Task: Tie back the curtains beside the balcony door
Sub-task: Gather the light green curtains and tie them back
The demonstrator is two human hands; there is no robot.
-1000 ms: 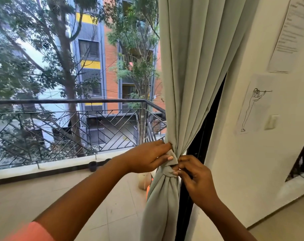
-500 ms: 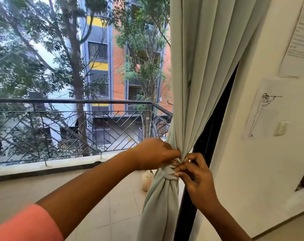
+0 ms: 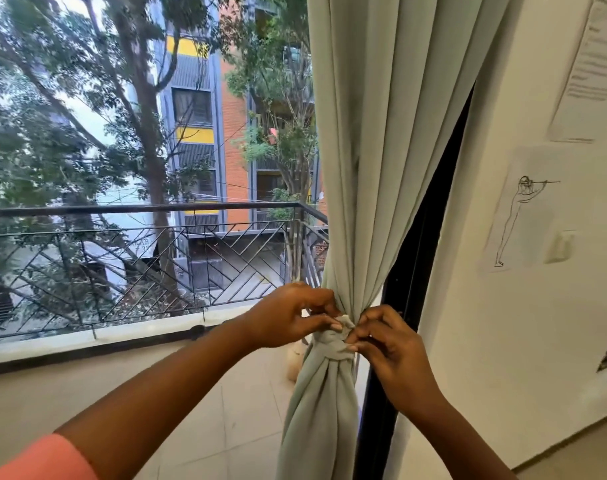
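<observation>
Gathered into one bunch beside the dark door frame (image 3: 404, 306), pale green curtain (image 3: 381, 150), cinched at waist height by a knot (image 3: 331, 344) of its own cloth. Pinching the knot from either side, left hand (image 3: 291, 318) and right hand (image 3: 387, 344), probably to snug the wrap so the bunch stays clear of the balcony opening. Fingers of both curled tight on the fabric, thumbs inward. Forearms reaching up and forward, wrists nearly level, converging at the knot

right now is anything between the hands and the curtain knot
Nothing visible. The left hand and right hand both already pinch the knot in the curtain, one on each side.
</observation>
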